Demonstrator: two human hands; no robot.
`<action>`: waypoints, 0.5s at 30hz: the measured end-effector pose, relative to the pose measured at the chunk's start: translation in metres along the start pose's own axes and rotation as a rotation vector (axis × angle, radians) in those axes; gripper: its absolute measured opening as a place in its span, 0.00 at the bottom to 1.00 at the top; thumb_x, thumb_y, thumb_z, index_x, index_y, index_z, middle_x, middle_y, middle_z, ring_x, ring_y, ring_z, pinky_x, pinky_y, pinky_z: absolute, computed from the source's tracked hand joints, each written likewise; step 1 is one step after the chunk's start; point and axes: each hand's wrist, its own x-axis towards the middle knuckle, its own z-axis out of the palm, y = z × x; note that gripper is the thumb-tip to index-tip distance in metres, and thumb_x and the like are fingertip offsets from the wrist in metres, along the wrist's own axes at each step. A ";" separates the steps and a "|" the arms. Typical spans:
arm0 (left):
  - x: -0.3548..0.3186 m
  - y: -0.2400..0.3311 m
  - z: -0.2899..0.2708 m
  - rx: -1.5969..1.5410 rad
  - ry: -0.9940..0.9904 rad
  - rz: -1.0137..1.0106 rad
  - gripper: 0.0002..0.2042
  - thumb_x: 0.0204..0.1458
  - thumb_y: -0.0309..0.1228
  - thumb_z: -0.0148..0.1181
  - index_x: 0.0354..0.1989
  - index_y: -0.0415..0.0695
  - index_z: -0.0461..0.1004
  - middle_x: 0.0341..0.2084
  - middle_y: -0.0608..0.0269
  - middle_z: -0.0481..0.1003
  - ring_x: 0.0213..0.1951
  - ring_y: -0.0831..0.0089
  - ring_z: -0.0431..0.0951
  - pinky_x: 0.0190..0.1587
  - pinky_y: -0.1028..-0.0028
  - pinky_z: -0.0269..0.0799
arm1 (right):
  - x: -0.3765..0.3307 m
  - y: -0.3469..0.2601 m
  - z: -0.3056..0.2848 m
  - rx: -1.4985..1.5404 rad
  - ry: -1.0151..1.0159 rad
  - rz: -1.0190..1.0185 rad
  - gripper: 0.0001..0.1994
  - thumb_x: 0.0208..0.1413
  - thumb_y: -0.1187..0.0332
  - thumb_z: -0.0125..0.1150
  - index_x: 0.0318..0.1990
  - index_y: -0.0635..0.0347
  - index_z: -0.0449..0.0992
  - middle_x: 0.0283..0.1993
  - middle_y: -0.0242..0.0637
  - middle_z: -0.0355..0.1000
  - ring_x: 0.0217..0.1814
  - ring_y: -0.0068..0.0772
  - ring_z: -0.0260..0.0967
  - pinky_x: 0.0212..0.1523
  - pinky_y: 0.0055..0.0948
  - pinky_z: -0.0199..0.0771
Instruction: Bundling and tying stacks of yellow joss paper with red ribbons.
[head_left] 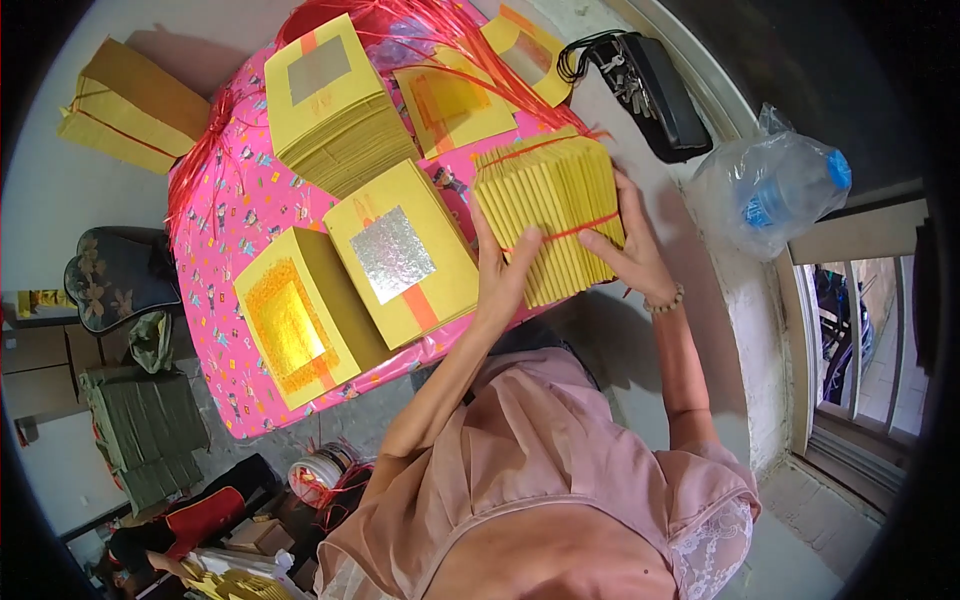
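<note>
1. Across the middle of the scene, a pink patterned cloth [225, 240] covers the work surface, probably so the loose sheets lie on something clean and stay together.
2. At its far side lies a thick stack of yellow paper with a silver square [335, 110]. Nearer, two more stacks sit side by side and touching: one with a silver foil square [400, 255], and to its left one with a gold foil square [290, 325]. They lie flat, foil faces up, so each kind reads at a glance.
3. To the right of these stands the yellow paper bundle [550, 215], turned on edge so its sheet edges face up, with red string [560, 232] around it.
4. The left hand [505, 275] grips the bundle's near left side, fingers curled onto it, steadying it.
5. The right hand [630, 245] clasps the right side, fingers pressed flat, seemingly squeezing the sheets tight under the string.
6. Far right, a clear plastic bag holding a bottle [775, 185] sits apart on the ledge.
</note>
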 end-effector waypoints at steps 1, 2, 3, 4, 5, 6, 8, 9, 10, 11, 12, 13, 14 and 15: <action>-0.001 -0.003 0.000 0.062 0.002 0.085 0.45 0.54 0.34 0.60 0.71 0.41 0.31 0.66 0.47 0.50 0.66 0.58 0.54 0.66 0.63 0.49 | -0.002 0.001 -0.001 -0.023 -0.002 -0.082 0.34 0.55 0.69 0.63 0.66 0.66 0.52 0.65 0.41 0.57 0.67 0.31 0.53 0.66 0.33 0.53; -0.002 -0.008 0.000 0.059 0.000 0.064 0.45 0.54 0.34 0.60 0.71 0.41 0.31 0.66 0.47 0.50 0.66 0.58 0.54 0.66 0.63 0.49 | -0.004 0.004 -0.003 -0.010 0.007 -0.085 0.34 0.55 0.69 0.63 0.66 0.66 0.52 0.65 0.41 0.57 0.67 0.31 0.53 0.66 0.33 0.53; -0.003 -0.014 0.000 0.209 0.021 0.228 0.47 0.52 0.33 0.62 0.71 0.39 0.31 0.67 0.45 0.47 0.67 0.55 0.51 0.67 0.61 0.47 | -0.007 0.009 -0.004 -0.079 -0.019 -0.076 0.36 0.54 0.67 0.65 0.66 0.66 0.52 0.66 0.42 0.54 0.69 0.34 0.50 0.68 0.34 0.50; -0.004 -0.020 -0.001 0.349 0.041 0.383 0.49 0.50 0.33 0.64 0.70 0.37 0.30 0.67 0.43 0.44 0.68 0.53 0.48 0.68 0.59 0.45 | -0.011 0.017 0.002 -0.017 0.019 -0.062 0.38 0.52 0.64 0.67 0.66 0.66 0.54 0.67 0.44 0.53 0.71 0.39 0.47 0.69 0.37 0.46; -0.006 -0.026 -0.002 0.383 0.037 0.392 0.50 0.49 0.33 0.65 0.70 0.36 0.30 0.68 0.42 0.42 0.68 0.51 0.46 0.68 0.58 0.43 | -0.016 0.025 0.008 0.211 0.026 -0.005 0.40 0.49 0.61 0.69 0.66 0.66 0.55 0.67 0.46 0.52 0.72 0.43 0.43 0.70 0.40 0.43; -0.009 -0.032 -0.003 0.322 0.054 0.363 0.52 0.48 0.34 0.66 0.70 0.34 0.30 0.68 0.41 0.40 0.69 0.49 0.44 0.68 0.57 0.41 | -0.018 0.032 0.009 0.211 0.027 -0.004 0.40 0.49 0.61 0.69 0.66 0.66 0.55 0.67 0.46 0.52 0.72 0.43 0.43 0.70 0.40 0.43; -0.014 -0.038 -0.007 0.440 -0.007 0.316 0.54 0.50 0.33 0.66 0.70 0.40 0.23 0.70 0.50 0.36 0.68 0.62 0.49 0.66 0.64 0.51 | -0.023 0.043 0.007 -0.042 -0.022 0.002 0.41 0.48 0.57 0.69 0.66 0.65 0.56 0.67 0.47 0.52 0.72 0.45 0.42 0.70 0.42 0.41; -0.018 -0.038 -0.007 0.440 -0.007 0.314 0.54 0.50 0.33 0.66 0.70 0.40 0.23 0.70 0.50 0.36 0.68 0.62 0.49 0.66 0.64 0.51 | -0.025 0.045 0.007 -0.030 -0.004 0.014 0.41 0.49 0.56 0.68 0.66 0.65 0.56 0.67 0.47 0.52 0.72 0.46 0.42 0.70 0.43 0.41; -0.021 -0.038 -0.007 0.428 -0.016 0.303 0.54 0.50 0.34 0.66 0.70 0.39 0.24 0.70 0.50 0.36 0.68 0.62 0.48 0.67 0.64 0.49 | -0.026 0.045 0.006 -0.079 -0.005 0.013 0.41 0.49 0.54 0.68 0.66 0.65 0.56 0.67 0.47 0.52 0.72 0.47 0.42 0.70 0.43 0.41; -0.023 -0.036 -0.007 0.422 -0.022 0.293 0.54 0.50 0.35 0.66 0.70 0.39 0.24 0.70 0.49 0.36 0.68 0.62 0.47 0.67 0.64 0.48 | -0.026 0.042 0.003 -0.099 0.011 -0.049 0.39 0.51 0.53 0.66 0.65 0.65 0.57 0.67 0.46 0.53 0.71 0.44 0.45 0.69 0.41 0.44; -0.026 -0.032 -0.006 0.416 -0.027 0.283 0.54 0.50 0.35 0.66 0.70 0.39 0.25 0.70 0.49 0.36 0.69 0.62 0.47 0.68 0.64 0.47 | -0.025 0.038 0.001 -0.099 0.030 -0.122 0.38 0.52 0.52 0.64 0.65 0.65 0.58 0.66 0.46 0.55 0.70 0.42 0.48 0.68 0.39 0.47; -0.024 -0.029 -0.005 0.390 -0.003 0.334 0.52 0.49 0.36 0.66 0.70 0.37 0.29 0.70 0.46 0.38 0.69 0.56 0.45 0.68 0.60 0.43 | -0.022 0.033 0.000 -0.121 0.029 -0.113 0.38 0.52 0.52 0.64 0.65 0.65 0.58 0.66 0.46 0.55 0.70 0.42 0.48 0.68 0.39 0.47; -0.023 -0.024 -0.004 0.374 0.026 0.373 0.50 0.47 0.37 0.66 0.70 0.35 0.34 0.69 0.43 0.40 0.70 0.50 0.42 0.69 0.56 0.39 | -0.019 0.028 0.001 0.017 0.101 -0.039 0.35 0.55 0.53 0.61 0.64 0.65 0.60 0.65 0.45 0.56 0.68 0.39 0.51 0.67 0.37 0.50; -0.019 -0.019 -0.005 0.366 0.021 0.384 0.50 0.47 0.37 0.66 0.70 0.35 0.34 0.69 0.43 0.40 0.70 0.50 0.42 0.69 0.56 0.39 | -0.016 0.022 0.003 0.157 0.174 0.036 0.32 0.57 0.53 0.58 0.63 0.65 0.61 0.64 0.44 0.58 0.66 0.37 0.55 0.65 0.34 0.53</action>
